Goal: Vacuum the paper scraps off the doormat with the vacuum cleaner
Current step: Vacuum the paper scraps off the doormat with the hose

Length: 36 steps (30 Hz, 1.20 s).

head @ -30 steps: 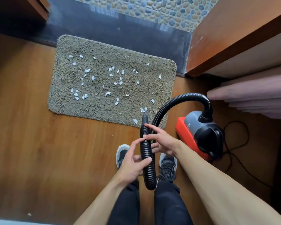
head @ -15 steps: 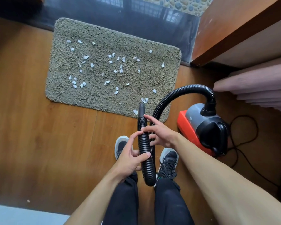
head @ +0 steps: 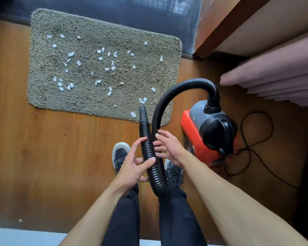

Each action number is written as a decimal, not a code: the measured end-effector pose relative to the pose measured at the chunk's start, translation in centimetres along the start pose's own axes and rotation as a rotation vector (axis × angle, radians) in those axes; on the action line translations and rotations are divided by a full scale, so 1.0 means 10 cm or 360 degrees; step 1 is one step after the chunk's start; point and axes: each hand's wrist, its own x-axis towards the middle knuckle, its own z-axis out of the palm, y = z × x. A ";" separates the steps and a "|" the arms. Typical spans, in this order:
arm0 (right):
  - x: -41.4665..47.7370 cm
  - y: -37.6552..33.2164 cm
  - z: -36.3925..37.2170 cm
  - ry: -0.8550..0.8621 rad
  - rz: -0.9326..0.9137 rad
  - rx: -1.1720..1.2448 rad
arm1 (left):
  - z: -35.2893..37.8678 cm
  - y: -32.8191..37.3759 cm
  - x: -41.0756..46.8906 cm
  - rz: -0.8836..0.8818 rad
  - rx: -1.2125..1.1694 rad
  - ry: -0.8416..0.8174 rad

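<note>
The paper scraps (head: 103,68) lie spread over the shaggy grey-brown doormat (head: 89,25), which sits flat on the wooden floor (head: 34,157) in front of the hands, away from the person. A few scraps lie close to the black nozzle (head: 142,115) at the near right corner of the mat. The nozzle is the end of the ribbed black hose (head: 183,86), and it points toward the mat. The left hand (head: 133,167) is wrapped around the hose below the nozzle, thumb on top. The right hand (head: 169,146) is just beside it with its fingers spread, touching the other run of the hose. The hose loops down by the black shoes (head: 120,155), then curves up and over to the red and grey vacuum cleaner (head: 210,132) on the floor at the right. A black cord (head: 256,139) curls behind it.
</note>
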 end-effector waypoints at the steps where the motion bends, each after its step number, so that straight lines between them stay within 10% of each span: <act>1: -0.03 0.10 -0.10 0.0136 0.0019 0.0015 | 0.04 0.00 0.01 -0.0003 0.0003 -0.0009; 11: -0.10 0.70 -1.12 0.1620 0.0178 -0.0094 | 0.27 -0.07 0.09 -0.0022 0.0070 -0.0021; 24: -0.03 0.61 -1.16 0.1622 0.0204 0.0068 | 0.25 -0.10 0.15 -0.0001 0.0089 0.0097; 36: -0.25 0.58 -0.75 0.1323 -0.0062 -0.0584 | 0.24 -0.12 0.10 -0.0028 0.0033 0.0054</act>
